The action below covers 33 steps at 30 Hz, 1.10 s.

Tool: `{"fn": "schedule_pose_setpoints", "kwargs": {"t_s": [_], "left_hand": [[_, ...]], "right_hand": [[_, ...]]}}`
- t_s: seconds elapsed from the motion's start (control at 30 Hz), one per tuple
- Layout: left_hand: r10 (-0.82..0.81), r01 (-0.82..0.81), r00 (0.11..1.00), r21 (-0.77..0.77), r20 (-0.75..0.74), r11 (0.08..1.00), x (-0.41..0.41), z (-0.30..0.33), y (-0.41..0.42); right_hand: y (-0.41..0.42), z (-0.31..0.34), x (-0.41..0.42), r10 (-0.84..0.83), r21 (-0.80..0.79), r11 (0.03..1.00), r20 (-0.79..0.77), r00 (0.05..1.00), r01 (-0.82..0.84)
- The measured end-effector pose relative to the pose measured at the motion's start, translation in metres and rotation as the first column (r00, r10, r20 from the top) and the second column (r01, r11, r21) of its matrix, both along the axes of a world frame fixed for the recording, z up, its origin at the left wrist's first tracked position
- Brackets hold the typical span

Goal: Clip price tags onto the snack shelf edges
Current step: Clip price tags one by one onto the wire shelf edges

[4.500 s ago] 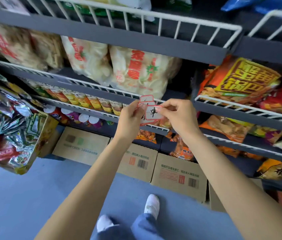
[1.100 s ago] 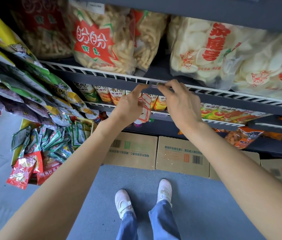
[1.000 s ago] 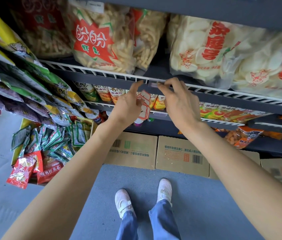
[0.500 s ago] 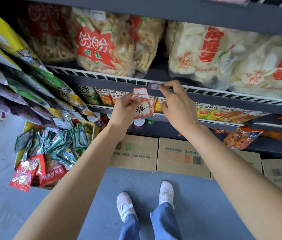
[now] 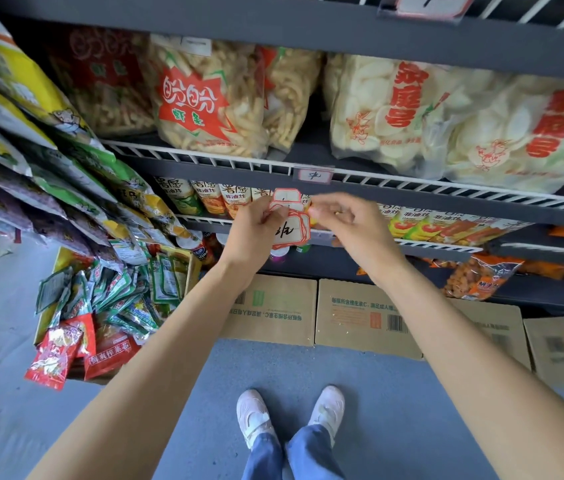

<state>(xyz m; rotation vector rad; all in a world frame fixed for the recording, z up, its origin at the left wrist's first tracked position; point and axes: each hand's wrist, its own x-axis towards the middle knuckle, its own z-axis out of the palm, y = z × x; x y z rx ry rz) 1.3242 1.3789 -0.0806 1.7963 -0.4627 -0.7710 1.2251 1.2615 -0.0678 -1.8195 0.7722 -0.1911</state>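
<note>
One price tag (image 5: 312, 175) sits clipped on the wire shelf edge (image 5: 447, 194) | my left hand (image 5: 256, 233) grips the stack of tags (image 5: 289, 223) | my right hand (image 5: 350, 226) pinches at its corner | next, I think: separate one tag, clip further along.

Above the grip, the prawn-stick bag (image 5: 201, 105) reads "盼盼"; right of it, cracker bags (image 5: 391, 109) read "亲密号"; cans (image 5: 235, 199) read "非油炸".
</note>
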Motion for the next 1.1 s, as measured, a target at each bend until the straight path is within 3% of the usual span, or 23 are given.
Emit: {"fn": "schedule_pose_setpoints", "kwargs": {"t_s": [0.23,0.5,0.6,0.77,0.93,1.1], "left_hand": [[-0.030,0.029,0.998,-0.009,-0.050,1.000,-0.029,-0.019,-0.013],[0.038,-0.047,0.962,-0.026,-0.272,0.999,-0.052,-0.075,-0.024],[0.046,-0.045,0.982,0.008,-0.183,0.999,-0.053,-0.110,-0.026],[0.015,-0.025,0.993,0.089,0.113,0.996,-0.043,-0.172,-0.039],[0.024,-0.062,0.951,0.116,0.307,0.991,-0.030,-0.223,-0.054],[0.146,-0.166,0.912,0.018,0.383,0.986,-0.029,-0.272,-0.063]], "right_hand": [[-0.001,-0.031,-0.027,-0.050,-0.004,0.999,-0.054,0.997,0.050],[-0.018,-0.090,-0.045,0.003,-0.009,1.000,-0.063,0.998,-0.003],[-0.024,-0.122,-0.047,0.031,0.003,1.000,-0.069,0.997,-0.031],[-0.038,-0.174,-0.044,-0.033,-0.021,0.999,-0.019,0.999,0.032],[-0.059,-0.229,-0.023,-0.053,-0.196,0.978,0.073,0.996,0.067],[-0.067,-0.282,-0.013,-0.109,-0.359,0.915,0.217,0.970,0.183]]}}
